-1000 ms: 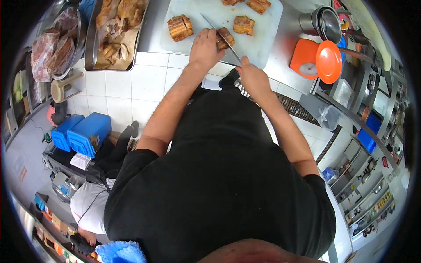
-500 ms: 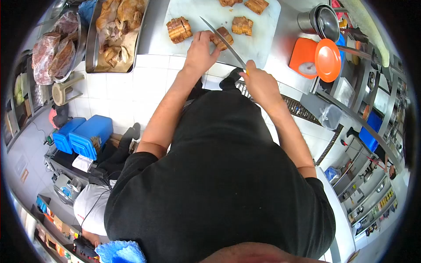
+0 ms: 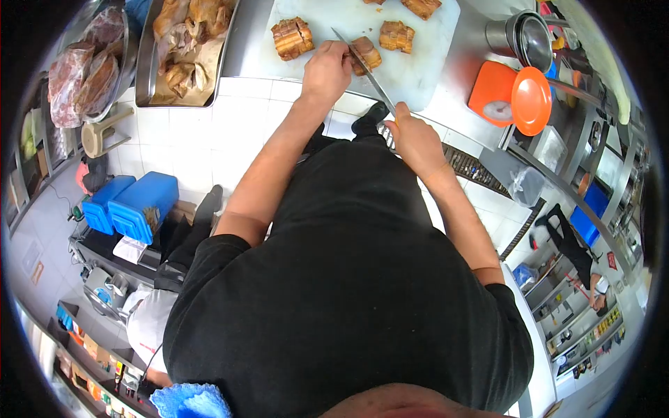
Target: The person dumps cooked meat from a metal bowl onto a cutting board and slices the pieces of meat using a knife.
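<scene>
While aslant, knife [image 3: 374, 82] in right hand [image 3: 419, 142]

White floor tiles [image 3: 188, 146] are brightly lit here, crossed by a dark grate [image 3: 477, 174]; a beige stool [image 3: 91, 141] is seen left, stocked shelves [image 3: 587, 340] are ranged right.

- The top edge cut off the cutting board [image 3: 418, 73] and the metal tray [image 3: 141, 83].
- The right hand [image 3: 420, 143] mostly hid the handle of the knife [image 3: 376, 86].
- The dial on the orange scale [image 3: 487, 82] was too small to read.
</scene>
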A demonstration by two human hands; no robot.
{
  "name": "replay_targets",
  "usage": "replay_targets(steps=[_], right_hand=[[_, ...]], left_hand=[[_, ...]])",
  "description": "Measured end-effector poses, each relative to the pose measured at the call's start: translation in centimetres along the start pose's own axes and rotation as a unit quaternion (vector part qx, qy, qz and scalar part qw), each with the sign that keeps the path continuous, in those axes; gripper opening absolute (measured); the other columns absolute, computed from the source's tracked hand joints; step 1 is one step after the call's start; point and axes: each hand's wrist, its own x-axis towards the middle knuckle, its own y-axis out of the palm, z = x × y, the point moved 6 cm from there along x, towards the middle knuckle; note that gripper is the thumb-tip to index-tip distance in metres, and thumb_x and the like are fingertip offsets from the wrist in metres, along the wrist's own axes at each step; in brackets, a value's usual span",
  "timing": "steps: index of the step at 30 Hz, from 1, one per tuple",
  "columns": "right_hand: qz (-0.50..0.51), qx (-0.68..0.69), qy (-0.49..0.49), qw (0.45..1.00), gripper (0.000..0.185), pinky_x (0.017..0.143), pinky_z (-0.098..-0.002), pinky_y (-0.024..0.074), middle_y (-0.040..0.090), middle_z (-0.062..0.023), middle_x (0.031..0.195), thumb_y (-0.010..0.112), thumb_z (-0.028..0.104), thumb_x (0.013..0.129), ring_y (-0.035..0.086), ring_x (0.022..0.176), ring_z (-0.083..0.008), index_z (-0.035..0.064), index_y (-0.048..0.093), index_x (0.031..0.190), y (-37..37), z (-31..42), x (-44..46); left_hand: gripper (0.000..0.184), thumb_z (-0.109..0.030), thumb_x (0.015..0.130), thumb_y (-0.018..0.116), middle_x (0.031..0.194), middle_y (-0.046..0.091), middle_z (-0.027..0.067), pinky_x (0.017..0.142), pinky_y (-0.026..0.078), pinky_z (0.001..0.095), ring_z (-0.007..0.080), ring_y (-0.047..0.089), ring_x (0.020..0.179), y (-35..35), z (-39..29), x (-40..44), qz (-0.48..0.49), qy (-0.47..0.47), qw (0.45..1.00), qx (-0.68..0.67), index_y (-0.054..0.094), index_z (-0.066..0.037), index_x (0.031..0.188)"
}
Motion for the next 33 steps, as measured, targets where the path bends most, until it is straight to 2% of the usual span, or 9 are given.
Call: replay_targets(steps=[3, 8, 12, 16, 19, 22, 25, 28, 33], right_hand=[[-0.037, 0.014, -0.004, 0.999, 0.033, 0.071, -0.0586, 0.0559, 0.073, -0.026, 0.085, 0.06, 0.03, 0.106, 0.072, 0.081, -0.0483, 0.0003, 0.052, 0.118, 2.4, -0.2, 3.3], [-0.048, 0.042, 0.001, 0.998, 0.033, 0.074, -0.0593, 0.0559, 0.073, -0.0263, 0.085, 0.06, 0.03, 0.106, 0.071, 0.081, -0.0493, 0.0008, 0.051, 0.116, 3.2, 1.0, 7.0], [-0.046, 0.028, -0.007, 0.999, 0.033, 0.074, -0.0587, 0.0564, 0.073, -0.0257, 0.085, 0.06, 0.031, 0.105, 0.072, 0.082, -0.0489, 0.0016, 0.051, 0.116, 1.4, 0.8, 5.8], [-0.039, 0.005, 0.018, 0.999, 0.032, 0.074, -0.0576, 0.057, 0.074, -0.0247, 0.085, 0.061, 0.031, 0.105, 0.073, 0.083, -0.0473, 0.0026, 0.052, 0.116, -2.8, 0.5, 2.2], [-0.036, -0.031, 0.025, 0.999, 0.032, 0.074, -0.0565, 0.0574, 0.074, -0.0236, 0.084, 0.061, 0.032, 0.105, 0.073, 0.084, -0.0455, 0.0034, 0.052, 0.117, -4.1, -1.0, 0.9], [-0.032, -0.053, 0.013, 0.998, 0.032, 0.073, -0.0557, 0.0577, 0.074, -0.0235, 0.082, 0.062, 0.031, 0.104, 0.074, 0.082, -0.0448, 0.0031, 0.053, 0.116, -4.0, -1.9, 0.4], [-0.028, -0.058, 0.006, 0.998, 0.03, 0.072, -0.0551, 0.0578, 0.073, -0.0231, 0.081, 0.062, 0.029, 0.104, 0.074, 0.081, -0.0439, 0.0022, 0.053, 0.115, -4.1, -2.0, -0.4], [-0.023, -0.056, -0.001, 0.998, 0.028, 0.071, -0.0546, 0.0578, 0.073, -0.0225, 0.078, 0.063, 0.027, 0.104, 0.074, 0.079, -0.0433, 0.0015, 0.053, 0.113, -4.3, -2.1, -1.1], [-0.008, -0.04, 0.001, 0.999, 0.027, 0.073, -0.0567, 0.0568, 0.073, -0.0244, 0.082, 0.061, 0.025, 0.105, 0.073, 0.083, -0.0455, 0.0005, 0.053, 0.112, -4.3, -2.0, -0.7]], left_hand=[[0.014, -0.008, 0.09, 0.072, 0.1, 0.072, 0.0165, 0.083, 0.058, 0.0486, 0.0386, 0.071, 0.09, 0.2, 0.1, -0.1, -0.012, 0.023, 1.0, 0.012, 0.07, -0.003, 0.104], [0.015, -0.008, 0.09, 0.073, 0.101, 0.072, 0.0161, 0.083, 0.058, 0.0483, 0.0381, 0.071, 0.092, -0.2, -0.2, 0.0, 0.016, 0.003, 1.0, 0.023, 0.07, -0.003, 0.105], [0.013, -0.007, 0.091, 0.07, 0.103, 0.07, 0.0171, 0.084, 0.059, 0.0506, 0.0407, 0.07, 0.095, -0.3, -0.8, 0.1, 0.032, -0.006, 0.999, 0.014, 0.069, -0.004, 0.104], [0.019, -0.006, 0.089, 0.071, 0.111, 0.07, 0.0187, 0.086, 0.059, 0.0507, 0.0417, 0.069, 0.097, -0.7, -1.4, 0.4, 0.014, -0.018, 1.0, -0.002, 0.07, -0.004, 0.108], [0.025, -0.013, 0.088, 0.075, 0.115, 0.07, 0.0176, 0.092, 0.056, 0.0511, 0.0406, 0.068, 0.105, -1.2, -2.8, 1.1, -0.023, 0.044, 0.998, 0.027, 0.07, -0.005, 0.111], [0.041, -0.024, 0.082, 0.082, 0.12, 0.069, 0.0158, 0.101, 0.05, 0.0508, 0.0381, 0.065, 0.116, -0.2, -3.5, 1.5, 0.037, 0.026, 0.996, 0.073, 0.069, -0.005, 0.116], [0.061, -0.037, 0.079, 0.088, 0.124, 0.068, 0.0152, 0.102, 0.05, 0.0496, 0.0362, 0.065, 0.118, 0.6, -4.0, 1.2, 0.077, 0.025, 0.99, 0.114, 0.065, -0.004, 0.125], [0.068, -0.038, 0.076, 0.09, 0.128, 0.066, 0.0154, 0.104, 0.047, 0.0503, 0.0358, 0.063, 0.121, 1.1, -3.9, 0.9, 0.08, 0.014, 0.991, 0.104, 0.062, -0.002, 0.128], [0.067, -0.034, 0.074, 0.09, 0.126, 0.066, 0.0159, 0.107, 0.045, 0.0501, 0.0364, 0.062, 0.12, 2.1, -3.6, 1.1, 0.045, 0.03, 0.992, 0.116, 0.063, -0.002, 0.126]])
